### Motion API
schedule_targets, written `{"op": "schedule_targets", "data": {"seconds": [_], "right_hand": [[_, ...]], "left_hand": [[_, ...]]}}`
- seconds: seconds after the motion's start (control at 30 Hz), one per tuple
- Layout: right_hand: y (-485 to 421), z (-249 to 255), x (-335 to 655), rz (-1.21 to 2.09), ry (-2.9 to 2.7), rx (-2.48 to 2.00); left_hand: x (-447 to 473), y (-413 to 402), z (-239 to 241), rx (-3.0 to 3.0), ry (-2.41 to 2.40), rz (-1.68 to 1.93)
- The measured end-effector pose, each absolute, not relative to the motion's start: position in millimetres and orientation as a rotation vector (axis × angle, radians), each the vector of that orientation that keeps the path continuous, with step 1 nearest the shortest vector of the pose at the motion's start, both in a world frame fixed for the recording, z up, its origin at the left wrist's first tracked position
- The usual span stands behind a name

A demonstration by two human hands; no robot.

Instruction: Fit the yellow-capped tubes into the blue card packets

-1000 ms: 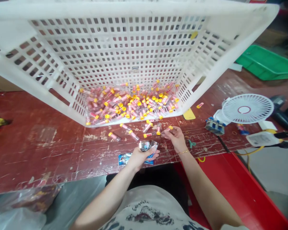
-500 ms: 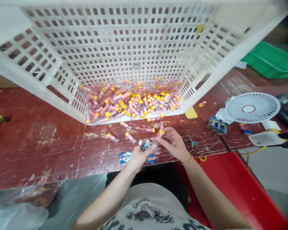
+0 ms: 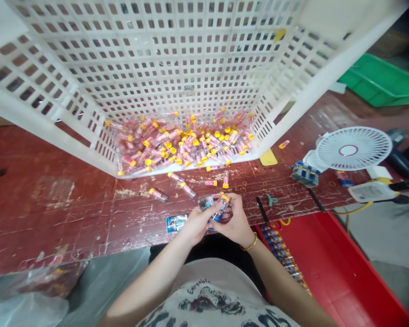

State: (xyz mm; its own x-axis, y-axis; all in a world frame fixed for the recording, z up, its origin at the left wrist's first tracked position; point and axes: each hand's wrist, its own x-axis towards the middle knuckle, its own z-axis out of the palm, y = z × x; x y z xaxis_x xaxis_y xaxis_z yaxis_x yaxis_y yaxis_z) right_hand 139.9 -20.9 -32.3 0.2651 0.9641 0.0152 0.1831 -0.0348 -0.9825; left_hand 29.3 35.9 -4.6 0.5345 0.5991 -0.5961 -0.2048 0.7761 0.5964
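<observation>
My left hand [image 3: 198,223] is closed, with its thumb pressed over a small bundle of clear tubes. One yellow-capped tube [image 3: 224,202] in the bundle stands between both hands, and a pack with a dark and blue print [image 3: 206,203] shows beside it. My right hand [image 3: 237,221] has its fingers curled round the right side of the same bundle. How many tubes are held is hidden by the fingers. Left of my left hand lies a flat blue printed pack [image 3: 176,223]. Loose yellow-capped tubes, such as one tube [image 3: 158,195], lie just beyond my hands.
A tilted white crate [image 3: 177,59] holds a heap of yellow-capped tubes. On the red table [image 3: 78,218] at right are a white fan [image 3: 353,150], a bundle of blue packs [image 3: 305,174] and a yellow card [image 3: 268,157]. A red tray [image 3: 327,259] sits below, holding a packed row [image 3: 286,256].
My right hand has moved down and left, closing round the bundle against my left hand. The row in the red tray has come into sight. The whole view has shifted slightly.
</observation>
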Motion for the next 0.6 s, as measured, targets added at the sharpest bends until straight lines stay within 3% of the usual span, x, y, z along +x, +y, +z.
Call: {"op": "schedule_targets", "data": {"seconds": [0.4, 0.6], "right_hand": [[-29.9, -25.8, 146.7, 0.914, -1.168, -1.365], [-55.0, -17.9, 179.7, 0.93, -0.896, -1.313]], "left_hand": [[26.7, 25.2, -6.2, 0.551, 0.852, 0.51], [34.4, 11.4, -7.4, 0.702, 0.863, 0.349]]}}
